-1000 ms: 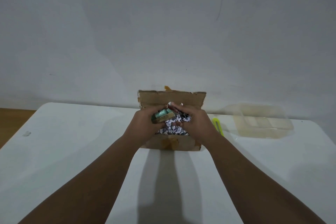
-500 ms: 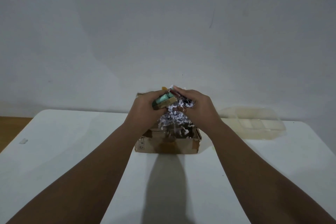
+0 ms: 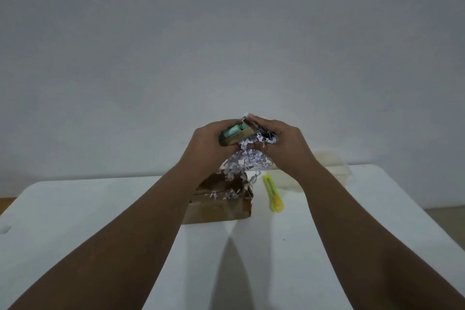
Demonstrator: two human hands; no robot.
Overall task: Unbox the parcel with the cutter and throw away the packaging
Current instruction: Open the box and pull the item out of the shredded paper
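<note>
Shredded paper [image 3: 247, 158] bunched between both hands above the open box [image 3: 221, 206]

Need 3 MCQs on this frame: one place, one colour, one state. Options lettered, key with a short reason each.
1. Where is the cutter?
A. in the left hand
B. on the table, right of the cardboard box
C. inside the box

2. What colour is the cutter?
A. yellow-green
B. red
C. black

3. What state is the cardboard box in?
A. taped shut
B. open, some shreds inside
C. flattened

Key:
1 B, it lies on the white table beside the box.
2 A, its body is yellow-green.
3 B, the top is open while the left hand and right hand hold shredded paper above it.
</note>
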